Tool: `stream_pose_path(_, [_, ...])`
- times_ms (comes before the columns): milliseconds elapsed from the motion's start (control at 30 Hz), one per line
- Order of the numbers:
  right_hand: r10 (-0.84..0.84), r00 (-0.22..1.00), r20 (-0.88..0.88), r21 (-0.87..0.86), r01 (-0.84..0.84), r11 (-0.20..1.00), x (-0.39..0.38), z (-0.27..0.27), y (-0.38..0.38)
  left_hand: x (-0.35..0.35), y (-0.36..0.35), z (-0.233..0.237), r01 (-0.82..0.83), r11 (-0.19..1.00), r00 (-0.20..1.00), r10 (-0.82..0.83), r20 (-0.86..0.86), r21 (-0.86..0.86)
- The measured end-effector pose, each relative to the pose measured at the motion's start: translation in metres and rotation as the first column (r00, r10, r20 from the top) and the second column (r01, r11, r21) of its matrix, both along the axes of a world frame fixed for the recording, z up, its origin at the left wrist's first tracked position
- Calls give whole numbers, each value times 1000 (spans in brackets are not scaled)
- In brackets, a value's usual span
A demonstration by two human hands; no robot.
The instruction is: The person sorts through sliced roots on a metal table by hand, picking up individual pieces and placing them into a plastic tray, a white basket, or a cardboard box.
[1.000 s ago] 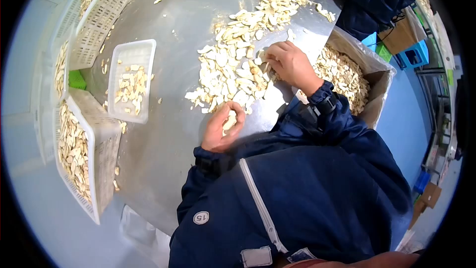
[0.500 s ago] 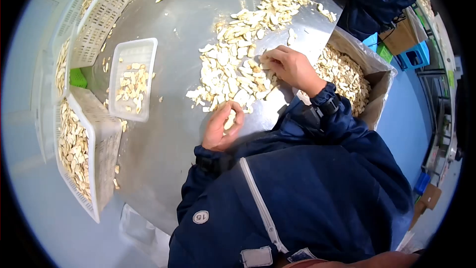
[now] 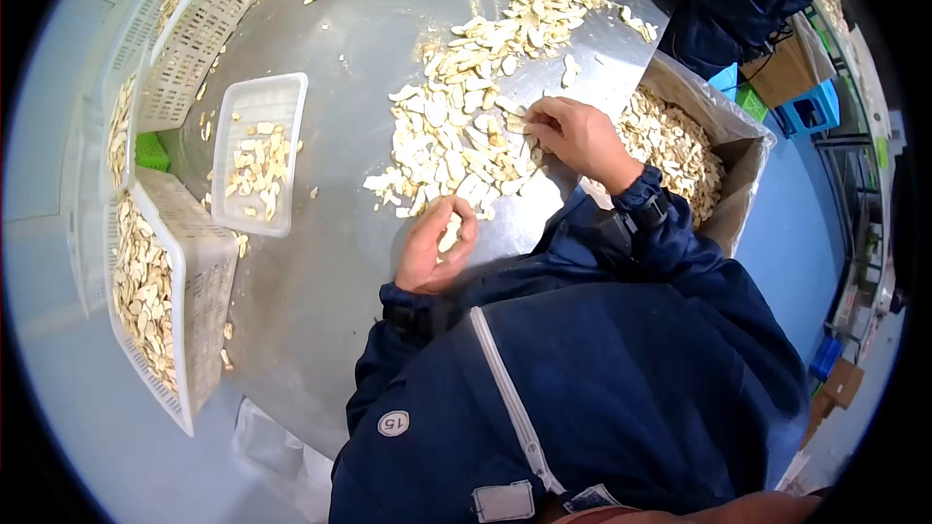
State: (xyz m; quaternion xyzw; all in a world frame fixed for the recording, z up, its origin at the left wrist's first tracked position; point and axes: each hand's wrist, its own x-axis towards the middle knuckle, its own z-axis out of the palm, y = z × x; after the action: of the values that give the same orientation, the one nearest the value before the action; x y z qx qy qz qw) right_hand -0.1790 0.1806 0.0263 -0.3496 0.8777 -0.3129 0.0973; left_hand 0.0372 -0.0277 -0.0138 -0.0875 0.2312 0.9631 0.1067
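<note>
A long heap of pale dried slices (image 3: 447,136) is spread over the metal table (image 3: 330,320). My left hand (image 3: 437,245) is at the heap's near edge, its fingers curled round some pale slices that show inside the palm. At the right edge of the heap is my right hand (image 3: 573,136), thumb and fingers brought together over the slices. Whatever lies between those fingertips is too small to make out.
A shallow white tray (image 3: 299,150) holding some slices lies on the left. Beyond it stand white perforated baskets (image 3: 199,272) with slices. At right is a lined box (image 3: 748,175) full of slices. Another person's dark sleeve (image 3: 738,0) is at the top right.
My right hand has shifted slightly right and toward me, its fingers drawn back from the heap a little. My left hand has stayed nearly still.
</note>
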Motion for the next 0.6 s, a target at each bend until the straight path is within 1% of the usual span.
stream_pose_path(100, [73, 962, 264, -54, -61, 997, -2, 10, 11, -1, 1, -1, 4, 1000, 1000, -4, -3, -1])
stream_pose_path(133, [99, 941, 323, -25, -96, 995, -4, 15, 14, -1, 0, -2, 8, 1000, 1000, -8, -5, -1])
stream_pose_path(233, [-16, 995, 100, -9, 16, 1000, -8, 13, 8, -2, 0, 6, 32, 999, 999, -31, 34, -29])
stream_pose_path(267, [-53, 999, -4, 21, 53, 998, -8, 11, 4, -4, 0, 9, 41, 998, 998, -39, 53, -44])
stream_pose_path(367, [4, 974, -226, 26, 2, 1000, -5, 5, -11, -1, -4, -5, 58, 998, 998, -58, -3, 17])
stream_pose_path(500, [-22, 1000, -6, 47, 22, 999, -3, 3, -18, 0, -2, -4, 16, 1000, 1000, -16, 0, -2])
stream_pose_path(600, [-74, 984, 163, -15, 78, 997, -4, 10, -11, 0, 2, -2, -5, 1000, 1000, 5, -12, -9])
